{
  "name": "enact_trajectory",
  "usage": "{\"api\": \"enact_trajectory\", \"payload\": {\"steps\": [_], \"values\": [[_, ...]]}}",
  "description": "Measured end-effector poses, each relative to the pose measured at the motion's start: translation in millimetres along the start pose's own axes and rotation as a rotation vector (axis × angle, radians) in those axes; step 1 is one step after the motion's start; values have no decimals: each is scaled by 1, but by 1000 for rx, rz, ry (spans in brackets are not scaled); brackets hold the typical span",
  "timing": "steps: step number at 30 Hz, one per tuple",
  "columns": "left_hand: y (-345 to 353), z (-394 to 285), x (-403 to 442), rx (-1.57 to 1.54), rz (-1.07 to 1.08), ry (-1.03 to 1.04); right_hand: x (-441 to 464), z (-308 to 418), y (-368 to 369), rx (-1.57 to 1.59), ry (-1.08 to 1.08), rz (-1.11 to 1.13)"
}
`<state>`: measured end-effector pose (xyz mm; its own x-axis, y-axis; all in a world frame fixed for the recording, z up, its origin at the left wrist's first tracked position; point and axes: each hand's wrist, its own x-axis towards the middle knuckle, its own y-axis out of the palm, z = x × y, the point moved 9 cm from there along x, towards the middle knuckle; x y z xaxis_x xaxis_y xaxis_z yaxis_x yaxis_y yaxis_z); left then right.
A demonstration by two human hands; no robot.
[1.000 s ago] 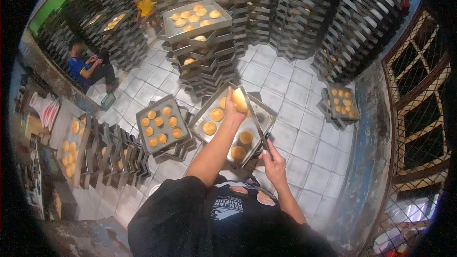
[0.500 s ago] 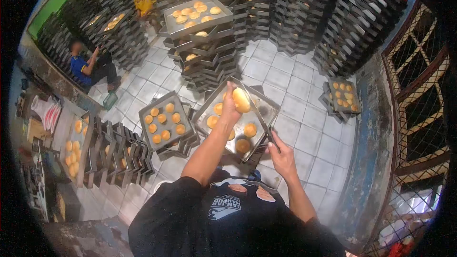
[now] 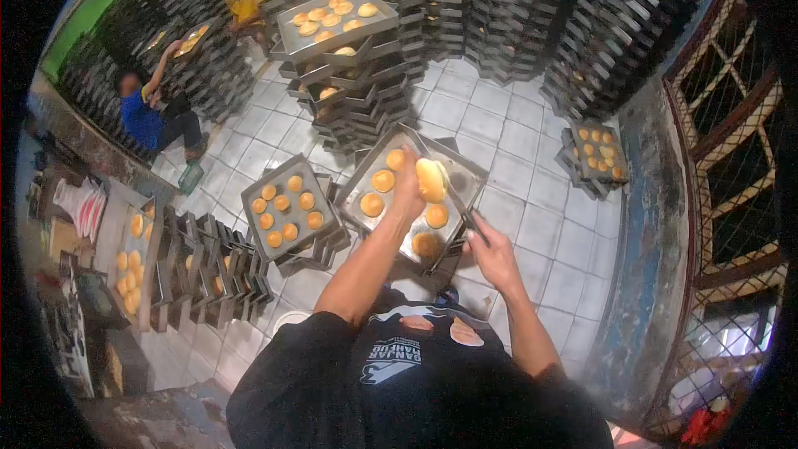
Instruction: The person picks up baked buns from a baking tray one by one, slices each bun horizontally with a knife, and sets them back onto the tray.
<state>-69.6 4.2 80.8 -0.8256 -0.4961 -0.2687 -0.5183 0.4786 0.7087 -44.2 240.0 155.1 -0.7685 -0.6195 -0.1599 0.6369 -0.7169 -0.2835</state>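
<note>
My left hand (image 3: pixel 406 187) is closed around a golden bun (image 3: pixel 431 182), held over a metal baking tray (image 3: pixel 353 218). A pale cut edge shows along the bun's right side. In my right hand (image 3: pixel 492 251) is the dark handle of a long knife (image 3: pixel 456 199). Its blade slants up and left, right against the bun, and part of it is hidden there. Several more buns, among them one at the tray's near corner (image 3: pixel 426 244), lie on the tray beneath my hands.
Left of the tray, another tray of buns (image 3: pixel 248 227) tops a low stack. A tall stack of trays (image 3: pixel 357 83) stands ahead; more line the back. One low stack (image 3: pixel 600 156) sits by the right wall. Seated at the left is a person in blue (image 3: pixel 143 119); another wears yellow (image 3: pixel 243 7).
The bun in my left hand has moved slightly right and turned, and its pale cut side now shows. The seated person in blue has raised an arm to a tray.
</note>
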Motion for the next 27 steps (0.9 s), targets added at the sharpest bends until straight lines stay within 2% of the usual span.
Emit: {"api": "enact_trajectory", "payload": {"steps": [2,5,9,11,12,13,15,16,19,22,25,27], "values": [[2,23,1,-19,-15,-28,28,4,5,8,-153,-51],[-1,27,7,-103,-12,-74,43,5,6,-43,-158,10],[-30,-6,12,-132,-195,-28,4,-2,-5,-64,-153,62],[-47,-9,17,-120,-199,-46,-11,-25,-5,-10,54,115],[-47,-6,16,-62,-161,-16,-11,-27,0,26,88,115],[-47,6,17,-55,-161,-26,-4,-30,5,33,96,109],[-40,31,18,-64,-134,-28,21,-22,17,-15,-98,75],[-36,40,18,-120,-132,-74,33,-27,22,5,-24,88],[-32,39,18,-185,-172,-125,42,-20,20,-27,-3,91],[-50,16,33,-148,-273,-85,23,-45,9,87,-12,81],[-49,18,34,-128,-239,-92,7,-52,4,36,115,101],[-40,41,30,-104,-223,-123,25,-51,13,41,92,81]]}}
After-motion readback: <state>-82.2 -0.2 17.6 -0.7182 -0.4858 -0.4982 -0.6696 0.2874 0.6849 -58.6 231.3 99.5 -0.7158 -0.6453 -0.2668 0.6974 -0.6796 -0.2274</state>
